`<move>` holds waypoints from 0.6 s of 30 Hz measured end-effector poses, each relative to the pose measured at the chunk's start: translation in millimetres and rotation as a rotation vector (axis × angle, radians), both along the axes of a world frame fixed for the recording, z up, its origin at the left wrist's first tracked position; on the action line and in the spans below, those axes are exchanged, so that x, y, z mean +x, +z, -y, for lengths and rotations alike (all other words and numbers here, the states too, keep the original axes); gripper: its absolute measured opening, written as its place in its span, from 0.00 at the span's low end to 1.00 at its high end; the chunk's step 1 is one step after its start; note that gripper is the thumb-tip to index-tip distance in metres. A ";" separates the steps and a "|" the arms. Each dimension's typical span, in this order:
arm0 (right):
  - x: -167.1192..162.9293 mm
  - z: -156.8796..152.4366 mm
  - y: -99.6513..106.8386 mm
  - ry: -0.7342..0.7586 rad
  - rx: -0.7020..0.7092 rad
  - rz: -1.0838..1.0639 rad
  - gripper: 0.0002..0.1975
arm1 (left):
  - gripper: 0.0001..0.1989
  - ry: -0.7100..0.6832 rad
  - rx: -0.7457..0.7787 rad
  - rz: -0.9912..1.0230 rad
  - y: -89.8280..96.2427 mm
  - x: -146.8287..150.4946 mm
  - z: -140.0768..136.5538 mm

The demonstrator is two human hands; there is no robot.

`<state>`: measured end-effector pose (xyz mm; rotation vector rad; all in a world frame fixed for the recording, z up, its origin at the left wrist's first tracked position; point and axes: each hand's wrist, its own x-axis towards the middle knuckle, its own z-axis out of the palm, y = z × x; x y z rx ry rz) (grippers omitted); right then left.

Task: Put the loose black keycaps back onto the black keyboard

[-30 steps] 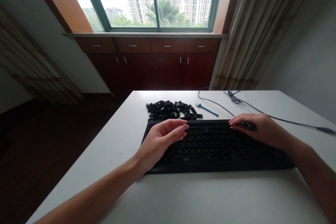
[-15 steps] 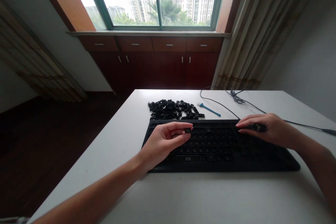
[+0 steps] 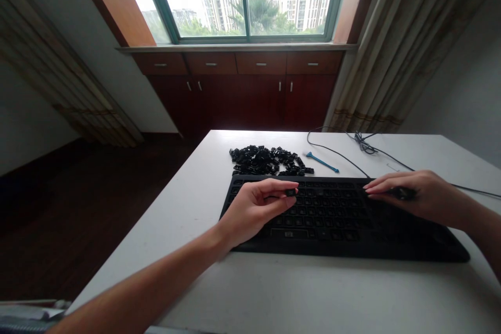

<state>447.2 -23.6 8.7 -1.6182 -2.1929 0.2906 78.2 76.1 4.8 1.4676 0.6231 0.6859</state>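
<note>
A black keyboard (image 3: 336, 250) lies on the white table, with its keycaps off over much of the visible key field. Over its left half, my left hand (image 3: 252, 211) pinches a small black keycap (image 3: 290, 192) between thumb and fingertips. My right hand (image 3: 426, 195) rests over the upper right part, fingertips together near the keyboard's top edge. A dark object (image 3: 403, 193) sits inside that hand's curled grip, mostly hidden by fingers and palm, so its kind is unclear. Behind the keyboard lies a pile of loose black keycaps (image 3: 256, 159).
A blue stick-like tool (image 3: 323, 162) lies right of the pile. A black cable (image 3: 364, 143) runs behind the keyboard, bunched at the back right. A thin bent wire (image 3: 392, 167) is near my right hand. The white table (image 3: 188, 193) ends at the left above a dark floor.
The whole view has shifted slightly, so the table and keyboard appear further right. Both hands keep nearly the same place over the keyboard, and the keycap is still in my left fingertips.
</note>
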 end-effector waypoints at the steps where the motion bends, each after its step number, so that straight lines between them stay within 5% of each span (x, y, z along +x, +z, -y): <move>1: -0.6 0.0 0.3 0.003 -0.003 -0.001 0.09 | 0.18 -0.001 0.008 -0.005 0.1 0.1 0.2; 18: -10.4 -0.6 6.5 -0.015 -0.024 -0.070 0.07 | 0.16 -0.023 0.025 -0.041 4.5 -0.1 0.3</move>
